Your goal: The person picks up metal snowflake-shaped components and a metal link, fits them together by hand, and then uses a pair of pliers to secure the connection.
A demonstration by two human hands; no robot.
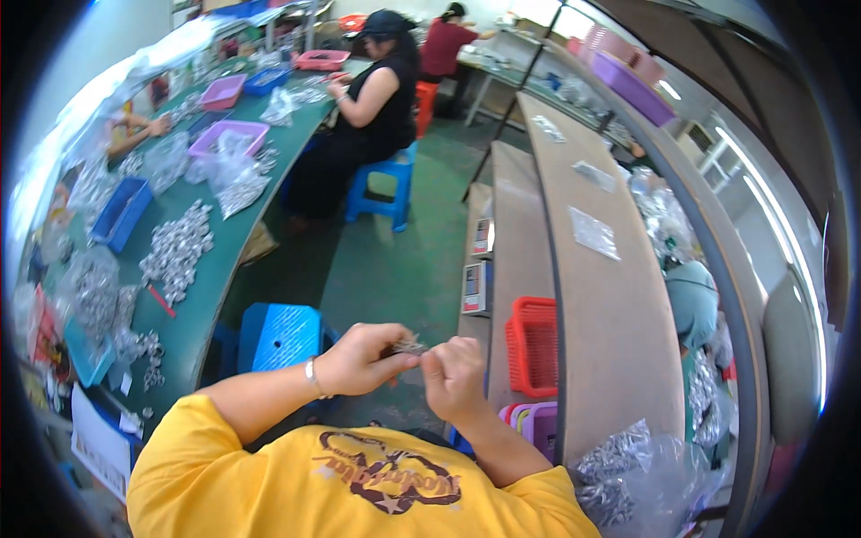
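Pinched between left hand (359, 360) and right hand (453, 377), both closed on it: small metal part (409, 344), near blue stool (280, 337).

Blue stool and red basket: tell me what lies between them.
In the head view, the left hand and right hand sit between the blue stool and red basket, pinching a small silvery part together above green floor.

Small part hiding between the fingers

The fingers (405, 357) are covering most of the metal part (410, 344), too small to make out; the bag (628, 475) is running off the lower edge.
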